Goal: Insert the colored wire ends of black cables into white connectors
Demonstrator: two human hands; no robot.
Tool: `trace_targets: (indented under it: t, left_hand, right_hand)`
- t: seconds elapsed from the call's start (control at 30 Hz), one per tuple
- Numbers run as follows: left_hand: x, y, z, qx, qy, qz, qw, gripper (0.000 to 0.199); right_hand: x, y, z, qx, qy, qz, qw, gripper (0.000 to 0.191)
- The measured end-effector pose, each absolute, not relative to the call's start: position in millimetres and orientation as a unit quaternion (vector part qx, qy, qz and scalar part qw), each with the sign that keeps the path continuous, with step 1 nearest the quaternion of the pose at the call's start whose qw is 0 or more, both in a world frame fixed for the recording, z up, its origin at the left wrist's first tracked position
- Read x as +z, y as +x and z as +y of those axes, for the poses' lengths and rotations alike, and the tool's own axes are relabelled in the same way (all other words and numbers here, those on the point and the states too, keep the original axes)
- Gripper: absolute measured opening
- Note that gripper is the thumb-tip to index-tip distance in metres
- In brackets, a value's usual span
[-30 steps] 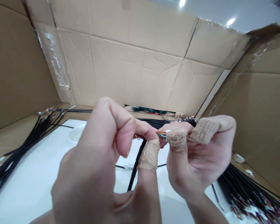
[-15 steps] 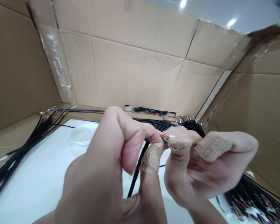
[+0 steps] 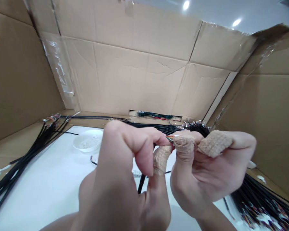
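My left hand (image 3: pixel 115 170) and my right hand (image 3: pixel 202 173) meet in front of me above a white work surface (image 3: pixel 45 192). Between their fingertips sits the stripped end of a black cable, a small bundle of coloured wires (image 3: pixel 170 138). The black cable (image 3: pixel 141 183) drops from my left fingers towards the surface. My left thumb and one right finger wear beige textured finger wraps. The right wrapped fingertip presses on the coloured wires. My fingers hide most of the cable end.
A white bowl (image 3: pixel 88 141) holding pale powder stands beyond my left hand. Bundles of black cables with small connectors lie at the left (image 3: pixel 31 154), the back (image 3: pixel 159 127) and the lower right (image 3: pixel 257 202). Cardboard walls (image 3: pixel 135 73) surround the surface.
Both hands have moved lower in view and closer together, uncovering the white bowl. The coloured wire end stays pinched between my fingers.
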State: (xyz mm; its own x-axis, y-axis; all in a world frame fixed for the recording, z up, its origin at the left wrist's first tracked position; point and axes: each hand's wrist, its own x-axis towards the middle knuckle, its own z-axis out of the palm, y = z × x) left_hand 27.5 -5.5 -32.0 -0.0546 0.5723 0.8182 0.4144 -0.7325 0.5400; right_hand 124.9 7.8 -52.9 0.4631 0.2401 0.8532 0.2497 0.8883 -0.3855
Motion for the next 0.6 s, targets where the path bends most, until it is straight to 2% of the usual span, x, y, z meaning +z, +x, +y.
trace_targets:
  t: [0.1, 0.2, 0.33, 0.47, 0.6]
  left_hand:
    - [-30.7, 24.2, -7.9, 0.576, 0.710, 0.403, -0.046, 0.021]
    - [-30.9, 22.8, -8.6, 0.569, 0.705, 0.419, -0.065, 0.024]
    - [-34.7, 26.0, -5.5, 0.598, 0.678, 0.426, -0.031, 0.031]
    - [-36.5, 29.2, -2.7, 0.636, 0.664, 0.391, 0.038, 0.037]
    - [-35.4, 30.7, -3.7, 0.640, 0.669, 0.372, 0.061, 0.038]
  right_hand:
    - [-48.0, 122.4, 8.0, -0.044, -0.247, -0.523, 0.815, 0.026]
    - [-46.4, 122.3, 8.8, -0.067, -0.255, -0.521, 0.812, 0.027]
    - [-46.9, 123.4, 8.9, -0.092, -0.266, -0.523, 0.805, 0.027]
    - [-48.0, 121.2, 4.8, -0.036, -0.282, -0.514, 0.810, 0.028]
    - [-57.1, 120.6, 5.1, -0.008, -0.274, -0.501, 0.821, 0.030]
